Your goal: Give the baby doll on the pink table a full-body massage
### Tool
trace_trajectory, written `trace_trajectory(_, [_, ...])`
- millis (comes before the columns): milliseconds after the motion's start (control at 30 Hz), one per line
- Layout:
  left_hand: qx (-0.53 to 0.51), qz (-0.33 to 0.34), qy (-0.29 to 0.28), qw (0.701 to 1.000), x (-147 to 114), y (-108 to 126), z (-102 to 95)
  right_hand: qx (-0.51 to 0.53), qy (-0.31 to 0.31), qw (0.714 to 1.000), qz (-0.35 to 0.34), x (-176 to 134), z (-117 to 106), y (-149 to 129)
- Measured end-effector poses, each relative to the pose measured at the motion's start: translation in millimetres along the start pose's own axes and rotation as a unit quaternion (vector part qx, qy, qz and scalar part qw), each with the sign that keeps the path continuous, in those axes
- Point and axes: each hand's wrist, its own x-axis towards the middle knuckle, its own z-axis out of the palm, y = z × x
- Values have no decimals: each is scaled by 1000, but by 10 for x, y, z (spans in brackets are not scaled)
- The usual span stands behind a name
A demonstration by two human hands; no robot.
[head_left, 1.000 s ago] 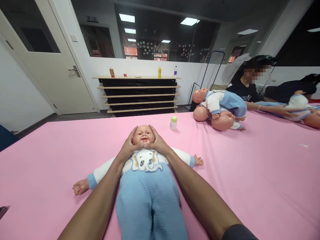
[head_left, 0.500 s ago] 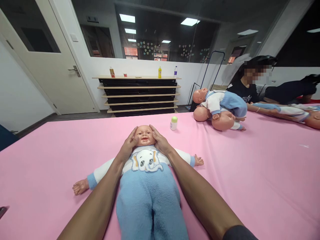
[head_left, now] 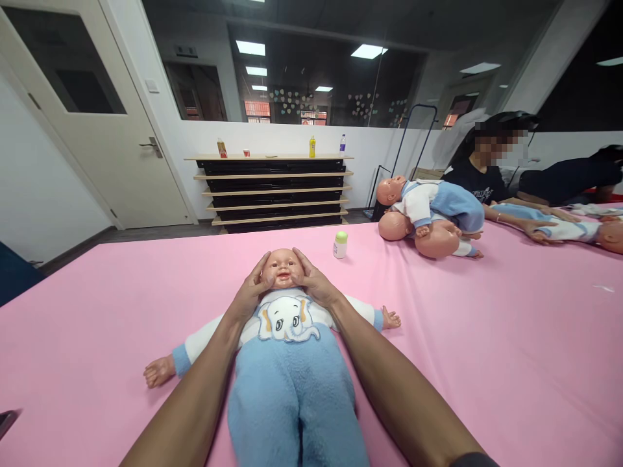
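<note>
A baby doll [head_left: 292, 376] lies on its back on the pink sheet [head_left: 467, 376], arms spread, in a white and blue outfit with an elephant on the chest. My left hand [head_left: 252, 288] cups the side of its head at the left of the view, and my right hand [head_left: 315, 282] cups the other side. Both hands have their fingers along the temples and their thumbs on the cheeks near the mouth. Beyond the head, to the right, stands a small white bottle with a green cap [head_left: 340, 245].
More dolls [head_left: 431, 214] lie piled at the right. Behind them a person in black [head_left: 479, 175] has hands on another doll [head_left: 579, 227]. A dark object [head_left: 6, 421] lies at the left edge. Stacked boards [head_left: 275, 188] holding bottles stand against the wall.
My thumbs have shifted inward on the doll's cheeks, closer to the mouth. The camera view has tilted slightly. At the right, the other person's hands have moved on their doll.
</note>
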Motion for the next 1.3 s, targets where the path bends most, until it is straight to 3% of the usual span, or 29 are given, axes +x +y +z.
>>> trace_trajectory(100, [-7, 4, 13, 1000, -12, 20, 35, 25, 10, 1000, 1, 18, -7, 22])
trace_trajectory(333, [58, 27, 17, 998, 29, -79, -38, -139, 34, 989, -35, -69, 27, -34])
trace_trajectory(933, [32, 39, 15, 999, 61, -122, -65, -87, 43, 995, -12, -30, 45, -19])
trace_trajectory(1300, [52, 53, 8, 997, 67, -128, -72, -92, 10, 996, -12, -76, 44, -45])
